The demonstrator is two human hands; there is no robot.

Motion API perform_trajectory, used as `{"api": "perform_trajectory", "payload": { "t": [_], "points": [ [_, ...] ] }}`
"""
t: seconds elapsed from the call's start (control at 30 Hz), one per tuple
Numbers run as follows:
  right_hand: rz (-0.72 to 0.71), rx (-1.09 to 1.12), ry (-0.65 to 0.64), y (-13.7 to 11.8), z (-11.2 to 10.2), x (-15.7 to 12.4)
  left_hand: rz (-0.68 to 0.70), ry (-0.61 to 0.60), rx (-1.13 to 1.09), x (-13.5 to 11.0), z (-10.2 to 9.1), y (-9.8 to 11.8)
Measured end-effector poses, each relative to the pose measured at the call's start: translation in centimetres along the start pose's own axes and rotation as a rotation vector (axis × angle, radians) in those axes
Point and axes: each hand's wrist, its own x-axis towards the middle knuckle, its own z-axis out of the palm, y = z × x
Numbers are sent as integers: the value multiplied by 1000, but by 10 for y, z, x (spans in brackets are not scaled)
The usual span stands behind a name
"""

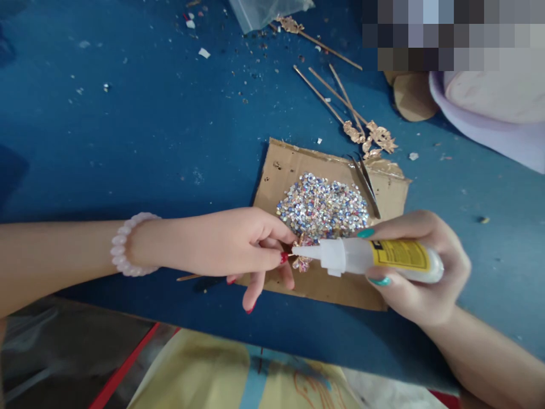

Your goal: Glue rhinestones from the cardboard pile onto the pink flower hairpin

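Note:
My left hand (230,244), with a pale bead bracelet on its wrist, pinches a thin gold hairpin (301,261) by its ornamented head; the stick runs back under the hand. My right hand (419,267) is wrapped around a white glue bottle (374,257) with a yellow label, lying sideways. The bottle's nozzle tip touches or nearly touches the hairpin's ornament. Both hands hover over the near part of a cardboard piece (293,165), which bears a heap of small shiny rhinestones (323,204).
Dark tweezers (366,184) lie on the cardboard's right side. Several more gold hairpins (361,128) lie beyond it on the blue table (149,130). A clear plastic bag (264,11) is at the far edge, scraps are scattered about, and pale fabric (489,108) sits far right.

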Motion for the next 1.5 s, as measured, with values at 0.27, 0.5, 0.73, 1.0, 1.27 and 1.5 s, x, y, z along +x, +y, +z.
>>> {"api": "perform_trajectory", "payload": {
  "t": [0.27, 0.5, 0.73, 1.0, 1.27, 1.5],
  "points": [
    [119, 48, 43, 4, 1, -6, -7, -3, 3, 1, 0, 2],
    [169, 107, 45, 10, 1, -14, -18, 16, 8, 1, 1, 3],
    [94, 96, 44, 8, 2, -11, -31, 28, 11, 2, 2, 3],
    [51, 26, 35, 4, 2, -3, -49, 22, 1, 1, 2, 4],
    [151, 183, 10, 0, 3, 0, -47, 18, 13, -2, 2, 6],
    [215, 238, 20, 16, 0, -12, 16, 8, -10, 2, 0, -5]
  ]
}}
